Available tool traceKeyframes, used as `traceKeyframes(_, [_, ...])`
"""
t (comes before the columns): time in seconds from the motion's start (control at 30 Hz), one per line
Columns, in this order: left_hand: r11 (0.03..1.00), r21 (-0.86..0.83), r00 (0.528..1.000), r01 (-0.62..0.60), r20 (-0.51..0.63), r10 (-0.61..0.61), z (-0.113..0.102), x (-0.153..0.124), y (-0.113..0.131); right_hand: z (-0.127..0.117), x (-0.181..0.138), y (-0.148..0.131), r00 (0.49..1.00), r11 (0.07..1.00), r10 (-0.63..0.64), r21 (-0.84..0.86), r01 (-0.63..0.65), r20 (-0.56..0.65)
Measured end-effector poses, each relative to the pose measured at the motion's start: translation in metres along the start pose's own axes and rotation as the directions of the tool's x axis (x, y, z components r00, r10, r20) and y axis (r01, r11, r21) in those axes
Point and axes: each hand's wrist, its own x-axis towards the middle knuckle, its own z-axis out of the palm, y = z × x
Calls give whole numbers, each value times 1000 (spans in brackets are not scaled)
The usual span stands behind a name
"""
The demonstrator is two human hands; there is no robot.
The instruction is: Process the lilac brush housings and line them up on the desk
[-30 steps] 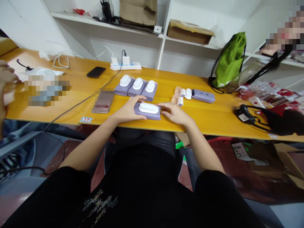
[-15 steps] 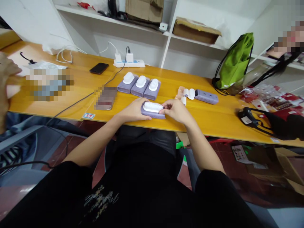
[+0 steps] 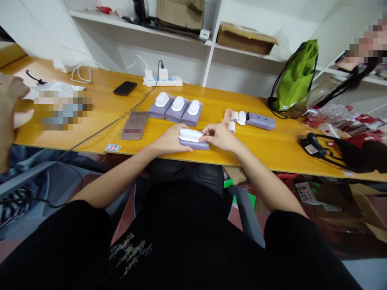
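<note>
At the table's near edge lies a purple box with a long white ridged brush-like piece on top. My left hand wraps round the box's left end, thumb along its near side. With fingertips pinched together, my right hand grips the right end of the white piece; that end is partly hidden by the fingers. Beyond my hands stand three similar purple boxes in a row, each topped by a white oval piece. To the right lies another purple block beside small white parts.
A black phone and a power strip are at the back. A blurred flat case lies left of my hands. On the right are a green drawstring bag and a black strapped device. Another person's hand shows far left.
My right hand has shifted slightly left along with the white piece, which now sits nearer the box's left end. The left hand keeps its hold. The camera view has moved a little.
</note>
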Motion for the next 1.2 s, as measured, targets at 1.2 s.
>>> traceKeyframes(1.2, [975,-208,996,-81,-54,71,1,-4,-9,-3,22,-46,943,911,-245,-281,303,225])
